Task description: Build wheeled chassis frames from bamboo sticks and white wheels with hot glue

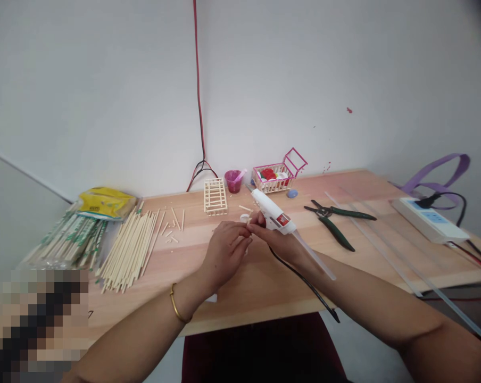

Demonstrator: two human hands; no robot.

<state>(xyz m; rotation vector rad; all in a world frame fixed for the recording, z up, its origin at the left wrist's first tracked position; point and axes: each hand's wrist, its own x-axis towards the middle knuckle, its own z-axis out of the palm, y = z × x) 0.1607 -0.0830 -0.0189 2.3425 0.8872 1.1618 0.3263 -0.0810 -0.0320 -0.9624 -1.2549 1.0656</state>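
My right hand (279, 243) grips a white hot glue gun (273, 209), with a clear glue stick (314, 258) coming out of its rear. The nozzle points up and left toward the back of the table. Beside it, my left hand (226, 246) is closed, its fingertips meeting my right thumb and fingers. Something small and pale shows at the fingertips; most of it is hidden. A small white ring-shaped thing (244, 218) is just behind the fingers. Farther back stands a little frame of wooden sticks (215, 198).
Loose wooden sticks (131, 250), packaged sticks (65, 234) and a yellow packet (105, 203) lie left. At the back are a purple cup (232, 182) and a pink-trimmed stick basket (271, 184). Green-handled pliers (338, 231), long glue sticks (378, 249) and a power strip (432, 219) are right.
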